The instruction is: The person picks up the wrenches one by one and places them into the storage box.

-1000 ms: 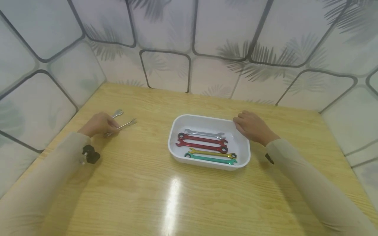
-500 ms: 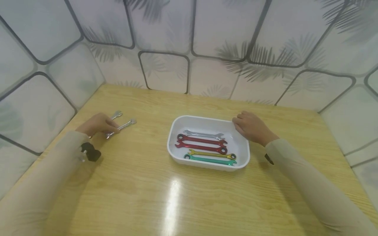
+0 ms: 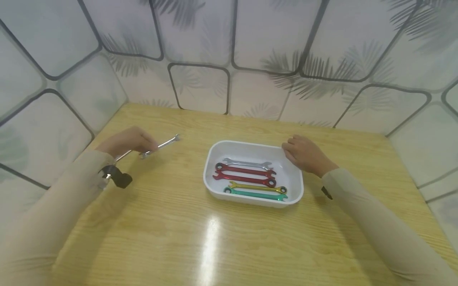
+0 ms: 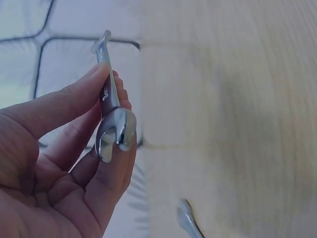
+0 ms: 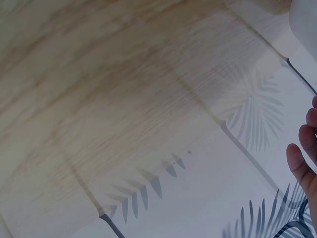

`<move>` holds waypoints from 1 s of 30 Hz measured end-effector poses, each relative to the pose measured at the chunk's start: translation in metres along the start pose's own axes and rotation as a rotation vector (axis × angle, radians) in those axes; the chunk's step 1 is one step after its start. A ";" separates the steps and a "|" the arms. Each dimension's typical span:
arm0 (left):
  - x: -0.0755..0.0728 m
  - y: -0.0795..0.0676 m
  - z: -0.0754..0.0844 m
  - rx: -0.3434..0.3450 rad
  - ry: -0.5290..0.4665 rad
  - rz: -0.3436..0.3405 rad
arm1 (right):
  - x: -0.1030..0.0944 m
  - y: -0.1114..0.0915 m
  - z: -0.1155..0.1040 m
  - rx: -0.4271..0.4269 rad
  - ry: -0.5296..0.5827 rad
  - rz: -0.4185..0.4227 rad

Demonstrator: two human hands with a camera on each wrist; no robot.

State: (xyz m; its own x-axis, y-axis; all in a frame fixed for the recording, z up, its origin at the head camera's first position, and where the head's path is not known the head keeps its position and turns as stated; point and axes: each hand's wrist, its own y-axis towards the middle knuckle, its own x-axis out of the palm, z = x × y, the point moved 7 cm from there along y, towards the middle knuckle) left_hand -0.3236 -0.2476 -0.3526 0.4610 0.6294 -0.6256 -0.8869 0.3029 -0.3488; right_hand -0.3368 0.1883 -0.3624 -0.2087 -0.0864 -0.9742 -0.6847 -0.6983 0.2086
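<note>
My left hand [image 3: 130, 141] pinches a silver wrench [image 3: 168, 142] by its middle, held above the table at the left. In the left wrist view the held wrench [image 4: 107, 94] points its open-ended jaw toward the camera. A second silver wrench [image 3: 123, 155] lies below that hand, partly hidden by hand and wrist; one end of it [image 4: 187, 218] shows in the left wrist view. My right hand [image 3: 304, 154] grips the back right corner of a white tray [image 3: 250, 143]. In the right wrist view only its curled fingers [image 5: 302, 166] appear, beside the tray's side [image 5: 307, 25].
Inside the tray lie a silver wrench [image 3: 247, 163], two red wrenches [image 3: 247, 170], a yellow wrench [image 3: 257, 186] and a green wrench [image 3: 255, 194], roughly parallel. Patterned walls [image 3: 200, 87] border the wooden table [image 3: 161, 222] at the back and sides.
My left hand has lifted one silver wrench off the table and moved right and away from me with it. The other wrench stays behind. The right hand and tray are still.
</note>
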 end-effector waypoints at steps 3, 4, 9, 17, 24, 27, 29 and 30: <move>0.002 0.004 0.019 0.006 0.026 -0.025 | 0.000 0.001 0.001 0.000 -0.002 0.000; 0.003 0.005 0.026 0.003 0.030 -0.030 | 0.000 0.001 0.001 0.000 -0.002 0.001; 0.009 0.012 0.057 -0.001 0.021 -0.057 | -0.002 0.000 -0.001 -0.008 -0.001 0.017; 0.027 0.021 0.103 0.028 -0.003 -0.126 | -0.003 -0.001 -0.002 -0.010 0.005 0.023; 0.051 0.035 0.137 0.052 0.011 -0.181 | -0.003 0.000 0.000 -0.008 0.001 0.028; 0.062 0.040 0.149 0.047 0.021 -0.212 | -0.002 0.001 0.000 -0.005 -0.001 0.026; 0.070 0.044 0.156 0.044 0.031 -0.232 | -0.002 0.001 0.000 -0.003 0.000 0.022; 0.074 0.045 0.159 0.043 0.036 -0.246 | -0.002 0.002 0.000 -0.002 0.000 0.021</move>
State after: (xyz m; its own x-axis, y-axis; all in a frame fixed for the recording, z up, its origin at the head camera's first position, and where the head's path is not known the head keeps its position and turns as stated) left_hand -0.3345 -0.0733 -0.3040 0.6631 0.5074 -0.5503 -0.7481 0.4744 -0.4640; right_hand -0.3371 0.1871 -0.3600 -0.2228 -0.1008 -0.9696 -0.6787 -0.6979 0.2285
